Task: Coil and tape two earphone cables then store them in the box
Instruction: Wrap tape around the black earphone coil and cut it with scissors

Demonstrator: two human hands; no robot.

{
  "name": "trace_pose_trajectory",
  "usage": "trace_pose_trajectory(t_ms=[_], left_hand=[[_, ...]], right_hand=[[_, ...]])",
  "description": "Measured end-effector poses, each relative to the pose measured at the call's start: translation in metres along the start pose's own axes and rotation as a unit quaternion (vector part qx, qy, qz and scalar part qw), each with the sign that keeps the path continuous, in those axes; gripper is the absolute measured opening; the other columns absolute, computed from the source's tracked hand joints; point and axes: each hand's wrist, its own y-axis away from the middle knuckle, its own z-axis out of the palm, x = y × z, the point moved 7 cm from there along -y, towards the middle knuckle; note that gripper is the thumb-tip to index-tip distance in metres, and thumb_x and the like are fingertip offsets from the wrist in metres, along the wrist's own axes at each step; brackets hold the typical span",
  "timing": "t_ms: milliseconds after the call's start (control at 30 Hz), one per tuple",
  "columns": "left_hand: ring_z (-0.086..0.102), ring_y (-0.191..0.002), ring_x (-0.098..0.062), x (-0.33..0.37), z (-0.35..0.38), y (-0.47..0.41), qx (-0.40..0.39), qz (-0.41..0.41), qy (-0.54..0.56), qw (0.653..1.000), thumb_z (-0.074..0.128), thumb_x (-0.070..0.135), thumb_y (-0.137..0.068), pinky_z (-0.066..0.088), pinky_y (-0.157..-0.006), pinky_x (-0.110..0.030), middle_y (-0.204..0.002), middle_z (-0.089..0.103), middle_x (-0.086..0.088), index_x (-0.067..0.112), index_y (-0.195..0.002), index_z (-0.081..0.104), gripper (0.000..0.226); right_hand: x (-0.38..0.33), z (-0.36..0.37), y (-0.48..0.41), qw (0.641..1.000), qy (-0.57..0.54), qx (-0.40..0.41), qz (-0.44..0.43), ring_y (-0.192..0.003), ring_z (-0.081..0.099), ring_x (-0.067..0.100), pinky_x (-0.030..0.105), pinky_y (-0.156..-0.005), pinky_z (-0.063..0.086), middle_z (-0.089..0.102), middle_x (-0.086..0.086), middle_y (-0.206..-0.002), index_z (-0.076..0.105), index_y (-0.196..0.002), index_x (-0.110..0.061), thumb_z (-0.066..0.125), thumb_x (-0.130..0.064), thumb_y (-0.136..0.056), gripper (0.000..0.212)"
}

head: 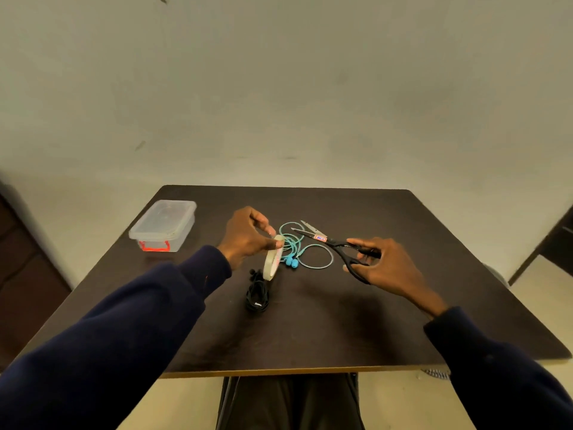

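Head cam: my left hand (248, 235) is up over the table (341, 321) w/ thumb & fingertips pinching the top edge of the tape roll (273, 259), which hangs on edge, tilted. It hides part of the teal earphones (297, 249) behind it and sits just above the black earphones (257, 294). My right hand (384, 265) has its fingers curled thru the black handles of the scissors (335, 243) — blades parted, tips pointing left over the teal cable's loose loops. The teal set lies uncoiled mid-table, buds near the roll; the black set is a tight bundle on the table, closer to me. The box (162, 226) — clear plastic, lid on, red latch — stands far left, well apart from both. There's a red/blue sticker near the scissors' pivot and a small white mark on the black bundle; both too small to read.
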Motion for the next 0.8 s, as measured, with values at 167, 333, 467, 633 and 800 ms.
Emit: trace_pose_trajectory(t_ms=[167, 333, 467, 633, 800], left_hand=[[0.076, -0.077, -0.018, -0.004, 0.005, 0.003, -0.015, -0.022, 0.081, 0.996, 0.087, -0.007, -0.064, 0.060, -0.057, -0.029, -0.099, 0.071, -0.016, 0.000, -0.108, 0.053, 0.056], [0.075, -0.077, -0.020, 0.004, 0.017, 0.003, -0.028, -0.025, 0.102, 0.994, 0.084, -0.007, -0.068, 0.059, -0.055, -0.027, -0.101, 0.071, -0.016, -0.004, -0.112, 0.052, 0.055], [0.074, -0.085, -0.026, 0.014, 0.025, 0.002, -0.026, -0.017, 0.106, 0.994, 0.086, -0.005, -0.067, 0.060, -0.056, -0.028, -0.101, 0.070, -0.017, -0.002, -0.109, 0.053, 0.054], [0.072, -0.091, -0.029, 0.020, 0.031, 0.007, -0.024, -0.021, 0.122, 0.992, 0.085, -0.008, -0.067, 0.059, -0.056, -0.027, -0.106, 0.069, -0.019, -0.003, -0.111, 0.053, 0.054], [0.074, -0.086, -0.026, 0.023, 0.032, 0.011, -0.031, -0.032, 0.119, 0.992, 0.085, -0.005, -0.068, 0.060, -0.056, -0.028, -0.104, 0.071, -0.017, 0.002, -0.107, 0.054, 0.050]], right_hand=[[0.068, -0.008, 0.010, 0.985, 0.076, 0.055, 0.147, -0.086, 0.063, 0.014, 0.035, -0.077, 0.056, 0.063, -0.011, -0.094, 0.068, -0.128, -0.031, 0.075, -0.045, -0.069, 0.062], [0.106, -0.026, 0.028, 0.950, 0.141, 0.118, 0.252, -0.108, 0.063, 0.026, 0.047, -0.094, 0.051, 0.071, 0.002, -0.110, 0.067, -0.128, -0.025, 0.070, -0.042, -0.076, 0.055], [0.112, -0.029, 0.018, 0.931, 0.198, 0.062, 0.301, -0.117, 0.054, 0.029, 0.051, -0.098, 0.041, 0.064, 0.007, -0.119, 0.067, -0.116, -0.020, 0.070, -0.038, -0.080, 0.041], [0.130, -0.025, -0.005, 0.918, 0.206, -0.089, 0.326, -0.129, 0.042, 0.039, 0.059, -0.105, 0.039, 0.049, 0.018, -0.136, 0.056, -0.119, -0.015, 0.074, -0.035, -0.077, 0.050], [0.096, -0.023, -0.017, 0.935, 0.240, -0.086, 0.245, -0.125, 0.049, 0.034, 0.048, -0.105, 0.044, 0.055, 0.015, -0.135, 0.052, -0.130, -0.014, 0.083, -0.041, -0.075, 0.068]])
